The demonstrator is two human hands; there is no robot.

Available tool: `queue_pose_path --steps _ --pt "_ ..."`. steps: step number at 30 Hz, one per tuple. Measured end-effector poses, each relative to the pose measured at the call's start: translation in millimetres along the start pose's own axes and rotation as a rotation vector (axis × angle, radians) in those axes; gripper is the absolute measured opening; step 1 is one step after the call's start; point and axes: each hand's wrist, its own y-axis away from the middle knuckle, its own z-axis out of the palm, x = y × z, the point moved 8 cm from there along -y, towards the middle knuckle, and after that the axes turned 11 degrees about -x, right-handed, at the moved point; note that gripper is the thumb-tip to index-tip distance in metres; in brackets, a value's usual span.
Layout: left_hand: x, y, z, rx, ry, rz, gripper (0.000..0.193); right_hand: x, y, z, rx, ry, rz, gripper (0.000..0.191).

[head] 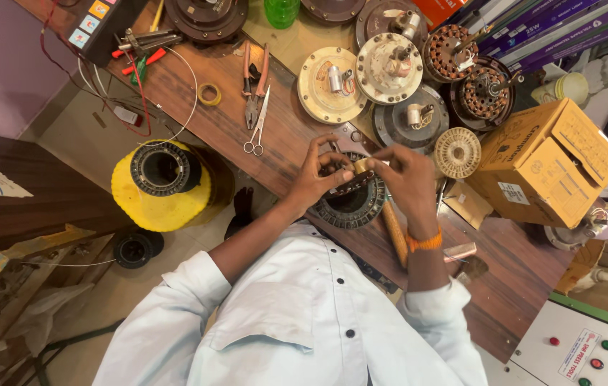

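head cam, looking straight down. both hands sit over a dark ring-shaped stator core (350,204) lying on the wooden workbench (197,100), right at the bench's near edge in front of the person. left hand (316,179) is curled over the core's left top rim, fingers bent, tips touching a dark curved strip (350,184) that runs across the core's top. right hand (405,179) comes in from the right, thumb and forefinger pinched on a small tan piece (362,166) just above that strip. the two hands nearly meet at the tan piece; it sits between them, over the upper edge of the core. can't tell whether the left fingers grip the strip or only press it. orange band (425,241) on the right wrist. a wooden handle (394,232) lies under the right forearm, just beside the core. scissors (256,129) and pliers (252,86) lie on the bench up-left of the hands, near but apart. cream motor covers (329,86) and a pale ribbed disc (458,152) sit beyond the hands, cardboard box (551,161) to the right. a yellow drum (162,187) with a dark ring on top stands on the floor left of the bench.
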Motion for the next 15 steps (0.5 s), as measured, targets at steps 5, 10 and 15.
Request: queue_pose_path --steps 5,10,15 --pt "4 1 4 -0.098 -0.097 0.085 0.047 35 53 28 0.127 -0.285 0.104 0.013" --pt "15 1 7 -0.093 -0.165 0.018 0.041 65 74 68 0.259 -0.341 0.041 0.011" --pt "40 14 26 0.071 -0.484 0.035 0.057 100 89 85 0.324 -0.285 0.112 0.011"
